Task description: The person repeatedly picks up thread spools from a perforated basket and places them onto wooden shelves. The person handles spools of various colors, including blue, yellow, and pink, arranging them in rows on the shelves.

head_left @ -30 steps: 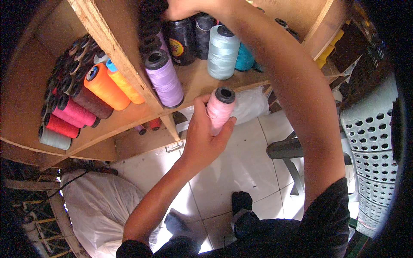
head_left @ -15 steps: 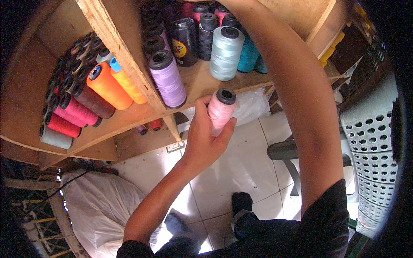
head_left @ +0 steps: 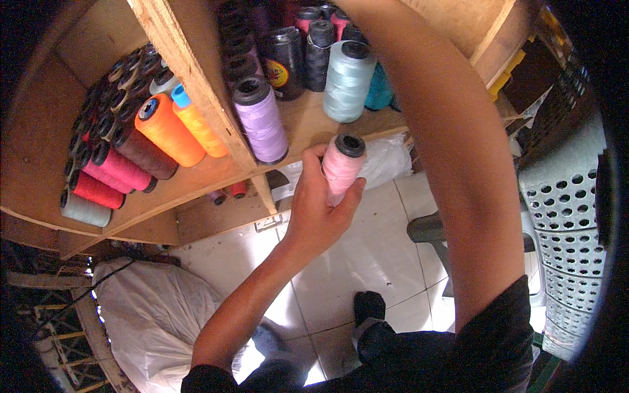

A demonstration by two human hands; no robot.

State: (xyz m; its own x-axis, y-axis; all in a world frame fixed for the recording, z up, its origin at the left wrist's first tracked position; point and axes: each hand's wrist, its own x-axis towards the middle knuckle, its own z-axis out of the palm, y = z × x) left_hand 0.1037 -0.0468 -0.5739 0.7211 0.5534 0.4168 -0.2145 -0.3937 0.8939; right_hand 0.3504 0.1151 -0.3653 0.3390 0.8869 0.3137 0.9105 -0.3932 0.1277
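A spool of pink thread (head_left: pixel 342 169) with a black end is gripped in my left hand (head_left: pixel 321 206), held upright just in front of the shelf edge. My right arm (head_left: pixel 458 144) stretches up and over into the shelf; the right hand lies beyond the top of the picture, so its fingers are hidden. Behind the pink spool, a pale blue spool (head_left: pixel 349 85) and a purple spool (head_left: pixel 262 124) stand at the shelf's front. A dark wrapped spool (head_left: pixel 283 62) and a dark grey one (head_left: pixel 320 59) are farther back. Part of a teal spool (head_left: pixel 379 88) shows beside my right arm.
Left of a wooden divider (head_left: pixel 190 72), many spools lie stacked, among them an orange one (head_left: pixel 170 131). A large whitish sack (head_left: pixel 154 314) rests on the tiled floor at lower left. A perforated grey chair back (head_left: pixel 570 236) stands at right.
The pink spool and my left hand have shifted slightly right. The shelf has also drifted a little right in the picture. My right arm stays raised into the shelf.
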